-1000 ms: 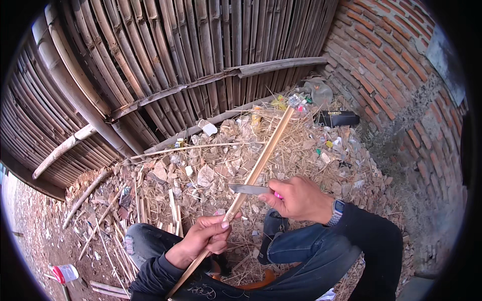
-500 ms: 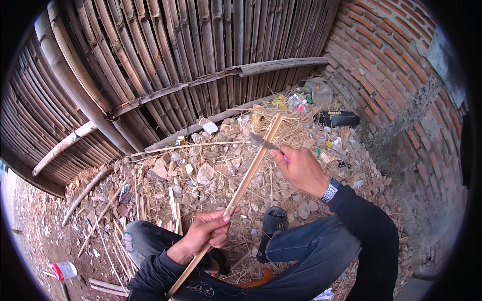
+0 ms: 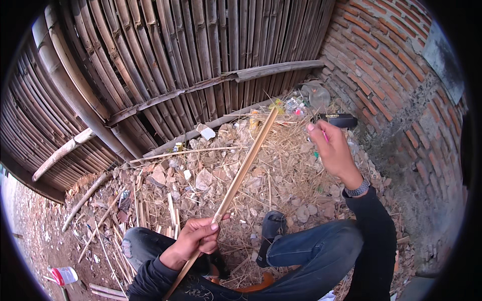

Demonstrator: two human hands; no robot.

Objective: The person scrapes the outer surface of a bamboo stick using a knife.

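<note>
My left hand (image 3: 197, 237) is closed round the lower part of a long, pale split bamboo strip (image 3: 244, 168). The strip slants up and to the right, with its far end over the straw. Raised to the right of that end, apart from the strip, my right hand (image 3: 334, 155) is closed on a knife (image 3: 326, 136). Only a bit of its pink handle shows clearly. The blade is hard to make out from this angle.
A bamboo slat wall (image 3: 201, 55) stands ahead, and a brick wall (image 3: 371, 70) on the right. Rubble and straw (image 3: 296, 190) cover the ground. Cut bamboo pieces (image 3: 173, 210) lie by my left knee. A red-and-clear plastic container (image 3: 65, 276) is at lower left.
My right hand has moved right and up with the knife, whose blade lay across the strip before. The left hand has shifted slightly left and down, still holding the strip.
</note>
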